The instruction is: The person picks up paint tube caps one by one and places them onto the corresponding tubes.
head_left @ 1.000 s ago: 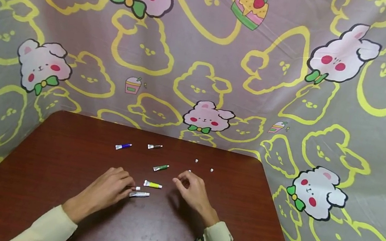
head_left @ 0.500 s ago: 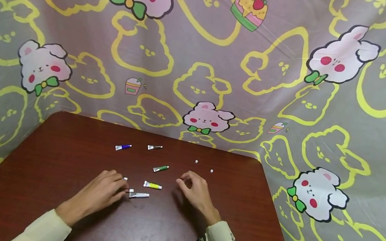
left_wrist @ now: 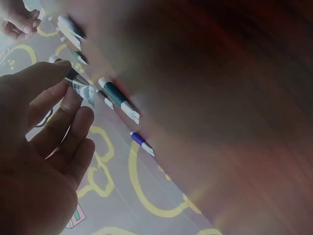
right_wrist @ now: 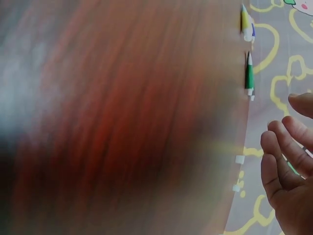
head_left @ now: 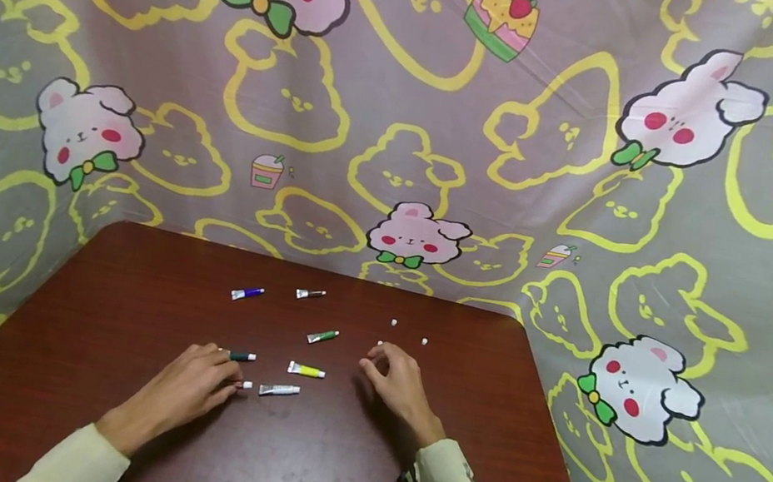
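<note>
My left hand (head_left: 185, 382) pinches a small paint tube (left_wrist: 80, 84) between thumb and fingers. The tube has a dark band and a silvery end, and its white cap (head_left: 247, 385) pokes out past the fingertips in the head view. Just beyond the knuckles lies a dark green paint tube (head_left: 242, 356), partly hidden by the hand. To the right are a silver-grey tube (head_left: 279, 390) and a yellow tube (head_left: 307, 371). My right hand (head_left: 398, 382) hovers near the table with loosely bent fingers and nothing between them; a small white cap (head_left: 380, 344) shows behind its fingertips.
Farther back on the brown table (head_left: 145, 279) lie a blue tube (head_left: 247, 294), a dark brown tube (head_left: 310, 294) and a green tube (head_left: 322, 337). Two white caps, a left one (head_left: 394, 322) and a right one (head_left: 424, 341), sit at the back right. A patterned cloth (head_left: 348, 100) hangs behind.
My left hand has drawn back to the left and slightly nearer with its tube, uncovering the dark green tube. My right hand has shifted slightly to the right.
</note>
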{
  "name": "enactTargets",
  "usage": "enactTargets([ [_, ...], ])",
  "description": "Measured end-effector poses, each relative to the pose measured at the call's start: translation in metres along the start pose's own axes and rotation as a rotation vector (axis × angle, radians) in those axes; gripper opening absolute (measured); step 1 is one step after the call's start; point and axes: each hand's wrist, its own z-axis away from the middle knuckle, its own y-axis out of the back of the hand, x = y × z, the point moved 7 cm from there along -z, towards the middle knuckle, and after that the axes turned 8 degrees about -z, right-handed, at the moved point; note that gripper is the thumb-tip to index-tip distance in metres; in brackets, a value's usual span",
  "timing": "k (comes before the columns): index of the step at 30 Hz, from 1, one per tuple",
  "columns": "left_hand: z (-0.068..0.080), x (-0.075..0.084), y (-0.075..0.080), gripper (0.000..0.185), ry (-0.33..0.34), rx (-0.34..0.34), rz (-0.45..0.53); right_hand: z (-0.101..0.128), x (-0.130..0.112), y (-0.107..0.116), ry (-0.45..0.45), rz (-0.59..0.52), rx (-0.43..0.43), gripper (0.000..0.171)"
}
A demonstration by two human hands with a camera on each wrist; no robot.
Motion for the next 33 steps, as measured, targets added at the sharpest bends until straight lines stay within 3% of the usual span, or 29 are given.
enactTargets([
  [7, 0.007, -0.006, -0.004, 0.026, 0.013, -0.021, -0.017, -0.002, 0.004, 0.003, 0.028, 0.010, 0.023, 0.015],
  [17, 0.017, -0.015, -0.009, 0.026, 0.046, -0.124, -0.037, -0.006, 0.020, 0.000, -0.012, 0.060, -0.001, 0.015],
  [26, 0.025, -0.022, -0.007, 0.025, 0.046, -0.111, -0.044, -0.010, 0.023, 0.002, -0.018, 0.043, 0.018, 0.018],
  [33, 0.030, -0.026, -0.008, 0.022, 0.076, -0.146, -0.044, -0.012, 0.027, 0.003, -0.052, 0.056, 0.012, 0.017],
])
